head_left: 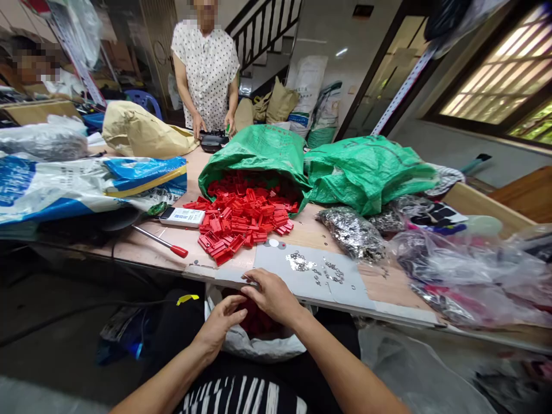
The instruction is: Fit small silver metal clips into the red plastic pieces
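My left hand [222, 325] is over the left side of a white bag [276, 348] in my lap, with thumb and fingers apart and nothing visible between them. Beside it, my right hand [273, 296] is at the table edge above the bag's mouth. Its fingers are curled together, and a tiny dark thing at the tips is too small to name. Red plastic parts [252, 322] lie inside the bag, partly hidden by my hands. On the grey mat [351, 293] just beyond are small shiny metal pieces [299, 261]. A heap of red plastic parts [241, 218] spills from a green woven sack [259, 149].
A red-handled tool [161, 241] and a white phone-like device [183, 217] lie left of the heap. Another green sack [366, 169], a bag of metal pieces [353, 233] and plastic bags [466, 264] crowd the right. Across the table, a person [207, 75] handles a black object [214, 141].
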